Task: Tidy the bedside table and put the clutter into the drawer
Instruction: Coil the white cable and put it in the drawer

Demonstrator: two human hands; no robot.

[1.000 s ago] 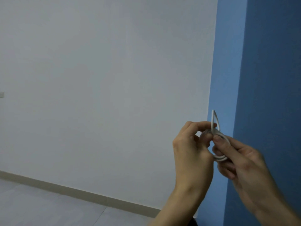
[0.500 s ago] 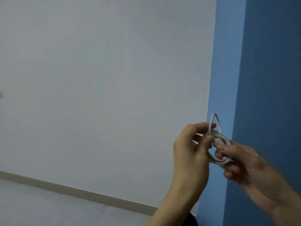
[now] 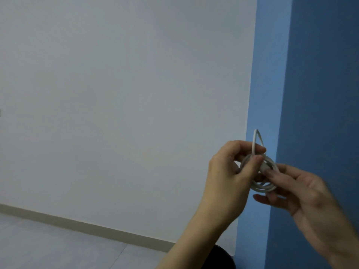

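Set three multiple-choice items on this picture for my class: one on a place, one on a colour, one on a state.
1. Where is the coiled cable?
A. on the floor
B. between both hands
C. in a drawer

2. What colour is the wall behind the right hand?
A. blue
B. red
C. yellow

3. How does the left hand hold the cable?
A. lying open and flat
B. pinching it in its fingers
C. not touching it

Key: 1 B, both hands hold the coil in the air; 2 A, that wall is blue; 3 B, thumb and fingers close on the coil.

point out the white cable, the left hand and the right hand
white cable (image 3: 261, 188), head view, bottom of the coil
left hand (image 3: 225, 177), head view, back of the hand
right hand (image 3: 310, 193), head view, palm
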